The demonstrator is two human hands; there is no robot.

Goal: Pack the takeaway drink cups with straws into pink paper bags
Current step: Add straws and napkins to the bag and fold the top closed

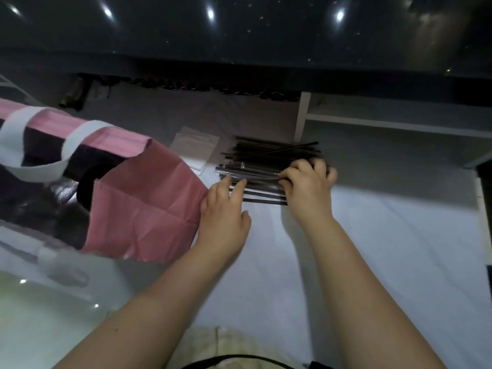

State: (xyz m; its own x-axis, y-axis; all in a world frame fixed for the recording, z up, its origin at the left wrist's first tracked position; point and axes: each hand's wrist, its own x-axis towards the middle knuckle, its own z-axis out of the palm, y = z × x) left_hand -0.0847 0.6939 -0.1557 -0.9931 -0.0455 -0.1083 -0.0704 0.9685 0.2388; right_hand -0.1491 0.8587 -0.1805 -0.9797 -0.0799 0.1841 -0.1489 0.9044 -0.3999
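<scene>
A pile of black wrapped straws lies on the white table, just beyond both hands. My right hand has its fingers curled round the right end of one straw in the pile. My left hand lies flat with straight fingers touching the left ends of the near straws. An open pink paper bag with white handles stands at the left, touching my left hand's outer edge. A dark cup lid shows inside the bag's mouth.
White napkins lie behind the bag, left of the straws. A white shelf frame rises at the back right under a dark counter. A blurred clear plastic object sits at the near left.
</scene>
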